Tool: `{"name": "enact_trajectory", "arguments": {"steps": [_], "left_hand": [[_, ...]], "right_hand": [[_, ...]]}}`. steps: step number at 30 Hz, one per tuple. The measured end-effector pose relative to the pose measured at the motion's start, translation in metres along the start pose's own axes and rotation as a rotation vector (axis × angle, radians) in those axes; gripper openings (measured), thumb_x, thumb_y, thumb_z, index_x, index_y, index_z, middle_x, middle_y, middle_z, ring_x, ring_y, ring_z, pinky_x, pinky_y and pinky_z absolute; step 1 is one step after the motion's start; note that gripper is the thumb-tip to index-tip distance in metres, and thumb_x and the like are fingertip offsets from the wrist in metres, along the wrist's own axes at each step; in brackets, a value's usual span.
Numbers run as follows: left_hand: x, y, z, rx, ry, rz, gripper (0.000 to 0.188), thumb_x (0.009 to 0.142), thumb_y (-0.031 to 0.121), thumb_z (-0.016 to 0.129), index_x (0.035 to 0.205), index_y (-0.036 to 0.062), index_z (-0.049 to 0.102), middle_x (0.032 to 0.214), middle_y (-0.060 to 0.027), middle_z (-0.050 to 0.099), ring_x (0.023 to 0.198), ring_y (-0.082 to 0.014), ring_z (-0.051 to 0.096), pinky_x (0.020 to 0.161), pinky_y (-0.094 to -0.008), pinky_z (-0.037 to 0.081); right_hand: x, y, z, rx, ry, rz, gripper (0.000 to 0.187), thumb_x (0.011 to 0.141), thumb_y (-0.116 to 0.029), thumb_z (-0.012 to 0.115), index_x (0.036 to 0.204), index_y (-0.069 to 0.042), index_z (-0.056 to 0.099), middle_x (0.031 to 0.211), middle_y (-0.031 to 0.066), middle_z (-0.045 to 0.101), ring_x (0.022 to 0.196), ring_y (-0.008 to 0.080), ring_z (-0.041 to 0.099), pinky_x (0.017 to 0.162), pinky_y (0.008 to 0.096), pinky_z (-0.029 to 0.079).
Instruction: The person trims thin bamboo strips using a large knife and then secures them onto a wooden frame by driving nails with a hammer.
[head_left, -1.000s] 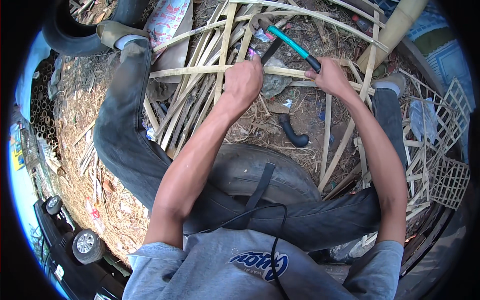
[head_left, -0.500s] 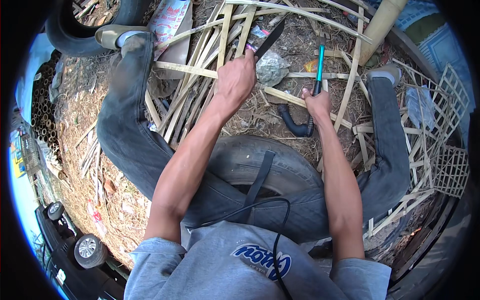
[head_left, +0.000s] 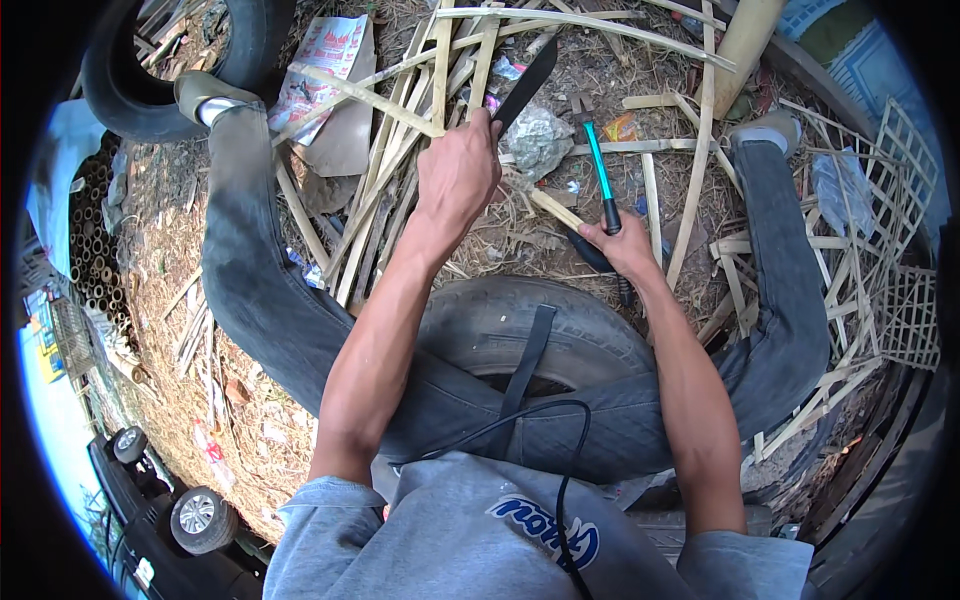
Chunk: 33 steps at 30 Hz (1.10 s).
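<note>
Closed round a knife with a long dark blade (head_left: 527,85), my left hand (head_left: 458,178) is left of centre, blade pointing up and right. A pale bamboo strip (head_left: 365,100) runs from beside that hand toward the upper left. My right hand (head_left: 622,245) pinches a bamboo strip (head_left: 553,208) that slants up toward my left hand; the two stretches may be one piece, as my left hand hides the middle. A hammer-like tool with a teal handle (head_left: 598,160) reaches to my right fingers; whether they grip it is unclear. Beneath is a black curved piece (head_left: 588,252), partly hidden.
Between my legs lies a tyre (head_left: 490,310); another tyre (head_left: 110,95) is at the upper left. A pale stone (head_left: 540,140) sits beyond my hands. Several bamboo strips (head_left: 445,70) litter the ground, with a woven lattice (head_left: 905,320) at the right and a thick bamboo pole (head_left: 745,45) behind.
The strip's left end has swung upward. My right hand has moved down and slightly left, and the teal-handled tool has tilted left. My left hand has shifted slightly down and left with the knife.
</note>
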<state>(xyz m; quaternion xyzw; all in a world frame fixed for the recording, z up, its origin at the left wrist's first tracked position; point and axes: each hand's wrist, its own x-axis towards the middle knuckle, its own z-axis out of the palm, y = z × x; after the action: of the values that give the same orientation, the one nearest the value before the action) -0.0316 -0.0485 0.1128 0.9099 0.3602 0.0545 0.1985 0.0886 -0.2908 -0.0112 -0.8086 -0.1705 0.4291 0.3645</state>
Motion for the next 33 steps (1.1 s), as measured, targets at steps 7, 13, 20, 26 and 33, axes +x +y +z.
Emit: {"name": "enact_trajectory", "arguments": {"steps": [7, 13, 20, 26, 33], "left_hand": [[0.002, 0.015, -0.004, -0.055, 0.047, 0.037, 0.028, 0.104, 0.029, 0.049, 0.097, 0.0032, 0.055, 0.068, -0.0242, 0.063, 0.065, -0.0454, 0.064, 0.058, -0.0551, 0.047], [0.009, -0.02, 0.049, -0.057, 0.029, 0.077, 0.026, 0.105, 0.028, 0.047, 0.1, 0.0031, 0.052, 0.066, -0.0248, 0.062, 0.063, -0.0456, 0.063, 0.056, -0.0551, 0.047], [0.018, -0.024, 0.064, -0.042, -0.016, 0.226, 0.026, 0.105, 0.027, 0.046, 0.098, 0.0027, 0.05, 0.078, -0.0225, 0.066, 0.066, -0.0459, 0.063, 0.059, -0.0545, 0.047], [0.023, -0.046, 0.079, 0.091, 0.077, 0.353, 0.022, 0.103, 0.026, 0.051, 0.099, 0.0052, 0.051, 0.087, -0.014, 0.06, 0.08, -0.0354, 0.065, 0.063, -0.048, 0.051], [0.015, -0.051, 0.077, 0.048, -0.008, 0.387, 0.025, 0.104, 0.029, 0.051, 0.097, 0.0049, 0.052, 0.084, -0.0144, 0.061, 0.074, -0.0364, 0.065, 0.059, -0.0477, 0.051]], "right_hand": [[0.024, -0.03, 0.009, 0.225, 0.1, -0.125, 0.039, 0.087, -0.027, 0.082, 0.072, -0.011, 0.05, 0.065, -0.0049, 0.048, 0.058, 0.0075, 0.04, 0.052, 0.0278, 0.034], [0.042, -0.025, 0.036, 0.328, 0.151, -0.096, 0.043, 0.086, -0.031, 0.083, 0.07, -0.011, 0.048, 0.065, -0.0051, 0.047, 0.057, 0.0071, 0.039, 0.051, 0.0283, 0.034], [0.044, -0.022, 0.033, 0.252, 0.177, -0.03, 0.049, 0.079, -0.039, 0.088, 0.071, -0.009, 0.05, 0.064, -0.0034, 0.049, 0.057, 0.0088, 0.042, 0.053, 0.029, 0.039], [0.039, -0.032, 0.032, 0.124, 0.228, 0.016, 0.05, 0.078, -0.045, 0.087, 0.07, -0.008, 0.054, 0.063, -0.0008, 0.053, 0.058, 0.0114, 0.048, 0.055, 0.0309, 0.042], [0.032, -0.054, 0.025, 0.067, 0.226, 0.136, 0.05, 0.078, -0.045, 0.087, 0.072, -0.007, 0.055, 0.064, 0.0014, 0.057, 0.059, 0.0127, 0.055, 0.054, 0.0308, 0.046]]}}
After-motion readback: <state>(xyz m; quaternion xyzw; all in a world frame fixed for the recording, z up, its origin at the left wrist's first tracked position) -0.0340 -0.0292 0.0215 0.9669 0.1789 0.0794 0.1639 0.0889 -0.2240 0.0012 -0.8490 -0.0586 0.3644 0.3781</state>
